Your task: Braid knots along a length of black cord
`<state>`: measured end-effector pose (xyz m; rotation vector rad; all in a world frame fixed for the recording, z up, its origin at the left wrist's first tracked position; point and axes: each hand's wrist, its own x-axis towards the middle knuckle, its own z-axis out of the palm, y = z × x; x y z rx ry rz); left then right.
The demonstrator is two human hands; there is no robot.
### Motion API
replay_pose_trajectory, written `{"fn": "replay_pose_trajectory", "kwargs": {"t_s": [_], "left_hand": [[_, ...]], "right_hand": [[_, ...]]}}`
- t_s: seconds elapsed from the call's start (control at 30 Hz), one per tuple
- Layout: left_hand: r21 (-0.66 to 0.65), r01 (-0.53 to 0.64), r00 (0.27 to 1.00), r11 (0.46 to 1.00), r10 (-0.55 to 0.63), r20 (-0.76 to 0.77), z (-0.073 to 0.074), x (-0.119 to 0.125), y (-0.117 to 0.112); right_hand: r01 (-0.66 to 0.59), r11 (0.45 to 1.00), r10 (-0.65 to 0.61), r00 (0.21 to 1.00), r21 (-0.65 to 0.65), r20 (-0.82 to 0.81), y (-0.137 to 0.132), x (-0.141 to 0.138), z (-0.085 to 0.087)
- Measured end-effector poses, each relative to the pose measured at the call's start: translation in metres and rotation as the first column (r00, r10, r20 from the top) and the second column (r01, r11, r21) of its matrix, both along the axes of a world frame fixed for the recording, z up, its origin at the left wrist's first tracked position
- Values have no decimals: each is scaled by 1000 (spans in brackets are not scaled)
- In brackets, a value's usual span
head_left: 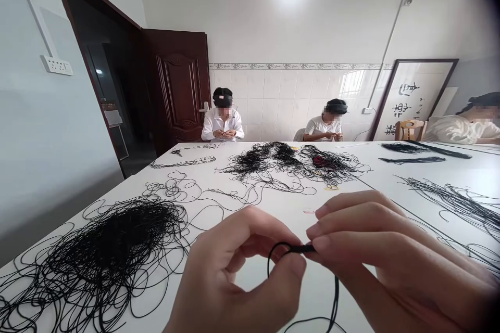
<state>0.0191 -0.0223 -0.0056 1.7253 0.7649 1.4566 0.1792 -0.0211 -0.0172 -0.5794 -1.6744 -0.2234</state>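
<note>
The grip of the left hand (234,281) pinches a looped black cord (299,248) between thumb and forefinger; toward three o'clock, the right hand (394,260) clasps it at the fingertips, just beside. The cord is held above the white bench (287,209). From it, a heap of strands (125,234) lies at nine o'clock, a tangle (283,158) at twelve; beyond the bench, a person in white (222,122) sits at eleven.

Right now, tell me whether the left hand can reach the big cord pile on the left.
Likely yes: the cord pile lies beside the left hand with nothing solid between, though that hand pinches a black cord.
</note>
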Motion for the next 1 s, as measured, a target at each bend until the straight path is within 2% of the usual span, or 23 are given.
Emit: {"fn": "replay_pose_trajectory", "kwargs": {"t_s": [0.1, 0.3, 0.4, 0.53, 1.0], "left_hand": [[31, -37, 999, 999, 38, -27, 2, 1, 1], [155, -171, 979, 973, 186, -86, 1, 3, 4], [194, -203, 969, 960, 225, -100, 0, 2, 2], [216, -204, 970, 955, 226, -86, 0, 2, -2], [93, -165, 986, 982, 163, 38, 3, 6, -3]], "right_hand": [[-23, 1000, 23, 998, -10, 58, 0, 2, 0], [-9, 999, 11, 998, -37, 58, 0, 0, 1], [-20, 998, 22, 999, -57, 48, -1, -3, 0], [-80, 994, 84, 995, -74, 59, -1, -4, 0], [-53, 997, 56, 998, -60, 41, 0, -5, -3]]}}
